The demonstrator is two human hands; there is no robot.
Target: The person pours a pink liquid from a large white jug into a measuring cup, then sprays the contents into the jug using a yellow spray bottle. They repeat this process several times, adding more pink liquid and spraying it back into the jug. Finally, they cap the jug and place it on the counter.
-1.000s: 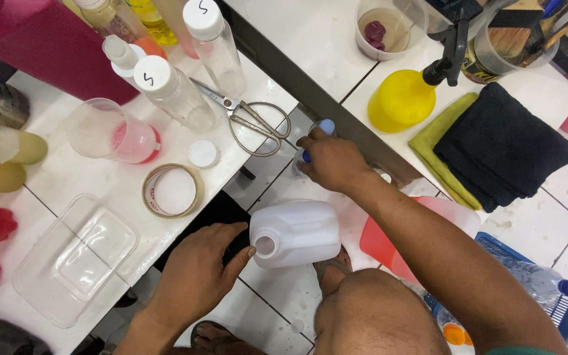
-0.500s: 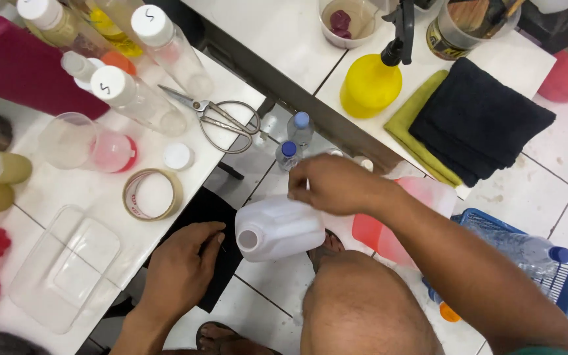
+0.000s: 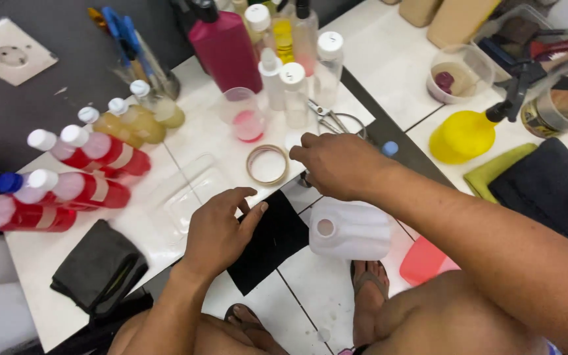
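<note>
My left hand (image 3: 221,227) lies flat with fingers apart on the edge of the low white table (image 3: 185,144), its fingertips on a black cloth (image 3: 274,243) that hangs over the edge. My right hand (image 3: 336,164) hovers at the table's corner, fingers curled down beside a tape roll (image 3: 267,164) and scissors (image 3: 331,118). Whatever is under its fingers is hidden. A white plastic jug (image 3: 353,230) lies on the tiled floor just below that hand, its mouth uncapped. A small blue cap (image 3: 390,148) shows behind the knuckles.
Red and yellow filled bottles (image 3: 93,174) lie along the table's left. Upright bottles (image 3: 294,85), a red bottle (image 3: 225,46) and a cup with pink liquid (image 3: 248,118) stand behind. A yellow spray bottle (image 3: 461,135), a black towel (image 3: 553,190) and a pink scoop (image 3: 428,260) are to the right.
My right hand moved from the jug's far side to the table corner near the tape roll. My left hand left the jug and settled on the black cloth. The view tilted up.
</note>
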